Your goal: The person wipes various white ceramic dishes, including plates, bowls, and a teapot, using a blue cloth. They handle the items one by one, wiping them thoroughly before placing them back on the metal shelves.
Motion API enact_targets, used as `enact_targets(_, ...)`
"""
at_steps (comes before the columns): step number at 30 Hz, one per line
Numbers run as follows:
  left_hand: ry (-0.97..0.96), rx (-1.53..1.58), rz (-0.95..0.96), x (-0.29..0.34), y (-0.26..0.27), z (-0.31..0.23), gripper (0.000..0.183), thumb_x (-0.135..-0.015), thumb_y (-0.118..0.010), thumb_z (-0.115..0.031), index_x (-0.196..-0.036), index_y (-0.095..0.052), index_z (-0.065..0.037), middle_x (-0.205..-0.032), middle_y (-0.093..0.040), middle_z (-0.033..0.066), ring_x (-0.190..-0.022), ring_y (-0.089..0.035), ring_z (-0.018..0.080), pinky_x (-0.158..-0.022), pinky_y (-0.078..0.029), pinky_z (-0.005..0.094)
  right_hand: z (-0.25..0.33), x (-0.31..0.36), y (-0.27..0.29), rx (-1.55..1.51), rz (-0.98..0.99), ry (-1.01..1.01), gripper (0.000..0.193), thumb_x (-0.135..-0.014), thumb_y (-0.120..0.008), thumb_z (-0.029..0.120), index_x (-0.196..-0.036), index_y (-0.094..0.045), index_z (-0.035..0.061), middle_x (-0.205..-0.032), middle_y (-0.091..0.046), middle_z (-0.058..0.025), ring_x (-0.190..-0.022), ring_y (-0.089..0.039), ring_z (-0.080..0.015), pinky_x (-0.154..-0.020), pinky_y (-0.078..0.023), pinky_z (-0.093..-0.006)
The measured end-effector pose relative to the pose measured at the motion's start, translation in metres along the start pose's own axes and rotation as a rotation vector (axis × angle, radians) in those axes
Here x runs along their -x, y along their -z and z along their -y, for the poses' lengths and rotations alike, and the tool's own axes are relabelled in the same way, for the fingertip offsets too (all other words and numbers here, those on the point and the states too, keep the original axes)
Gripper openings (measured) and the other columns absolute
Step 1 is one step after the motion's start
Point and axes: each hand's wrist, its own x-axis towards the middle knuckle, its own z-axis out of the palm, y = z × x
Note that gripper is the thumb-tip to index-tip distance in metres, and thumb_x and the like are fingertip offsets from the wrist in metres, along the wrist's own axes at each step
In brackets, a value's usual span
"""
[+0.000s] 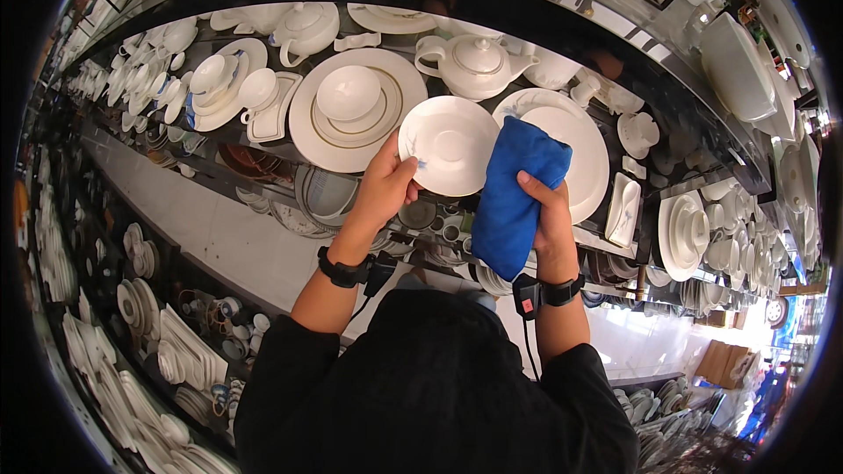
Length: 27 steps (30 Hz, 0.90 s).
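A white saucer (450,145) with a small blue floral mark near its rim is gripped at its left edge by my left hand (387,183), the fingers tucked beneath it. In my right hand (546,207) is a folded blue cloth (514,189), thumb on top. The cloth lies against or just over the saucer's right edge; whether they touch, I cannot tell. Behind the cloth, a large white plate (590,158) with a smaller plate on it sits on the shelf, partly covered. Just beyond the saucer stands a white teapot (479,66) with its lid on.
Left of the saucer, a white bowl (349,93) rests on stacked gold-rimmed plates (307,127). A second teapot (307,31) stands farther back. A narrow rectangular dish (623,208) is near the shelf's front right. Crockery fills lower shelves, and a cardboard box (725,363) is at right.
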Motion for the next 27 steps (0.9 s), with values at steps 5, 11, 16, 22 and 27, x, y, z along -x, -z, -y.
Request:
enact_targets(5,0.020,-0.109,-0.041,-0.001,-0.001,-0.002,0.048,-0.097,-0.047,-0.005,-0.144,-0.039,-0.008,-0.073,-0.059,0.0003,-0.051,-0.046,0.0034,-0.044,-0.037,0.0185,-0.003,-0.002,0.002,-0.037,-0.023,-0.029,0.044,-0.081,-0.067,0.002,-0.122,-0.053,-0.0053,-0.109,-0.065,-0.0163,-0.094,-0.066,-0.0250,-0.084,-0.055,-0.0365)
enact_targets(11,0.098,-0.126,-0.094,0.000,0.000,-0.001,0.048,-0.096,-0.051,-0.010,-0.143,-0.041,-0.009,-0.067,-0.056,-0.0006,-0.049,-0.045,0.0039,-0.043,-0.035,0.0192,-0.009,-0.005,0.001,-0.012,-0.026,-0.025,0.043,-0.083,-0.066,0.003,-0.123,-0.052,-0.0051,-0.108,-0.065,-0.0157,-0.091,-0.067,-0.0247,-0.082,-0.056,-0.0362)
enact_targets(16,0.152,-0.120,-0.168,0.004,-0.002,-0.005,0.049,-0.094,-0.057,-0.012,-0.141,-0.042,-0.008,-0.069,-0.055,-0.0013,-0.054,-0.047,0.0044,-0.045,-0.036,0.0207,-0.004,0.000,0.002,-0.035,-0.042,-0.041,0.044,-0.081,-0.069,0.001,-0.121,-0.054,-0.0037,-0.108,-0.065,-0.0140,-0.093,-0.066,-0.0237,-0.083,-0.054,-0.0352)
enact_targets(22,-0.288,-0.399,-0.346,0.038,-0.005,0.013,0.029,-0.093,-0.061,-0.011,-0.117,-0.051,0.000,-0.063,-0.052,-0.0025,-0.054,-0.042,0.0032,-0.049,-0.033,0.0202,0.017,0.018,0.057,-0.051,-0.172,0.027,0.040,-0.079,-0.069,-0.001,-0.118,-0.058,-0.0030,-0.104,-0.066,-0.0116,-0.091,-0.066,-0.0217,-0.082,-0.054,-0.0339)
enact_targets(27,0.038,-0.195,0.298,0.060,-0.072,0.015,0.028,-0.092,-0.063,-0.013,-0.115,-0.053,-0.001,-0.076,-0.060,0.0016,-0.060,-0.053,0.0046,-0.052,-0.041,0.0194,0.046,0.026,0.124,0.071,-0.412,0.150,0.035,-0.079,-0.067,-0.003,-0.114,-0.058,-0.0020,-0.100,-0.066,-0.0137,-0.084,-0.067,-0.0240,-0.073,-0.057,-0.0354)
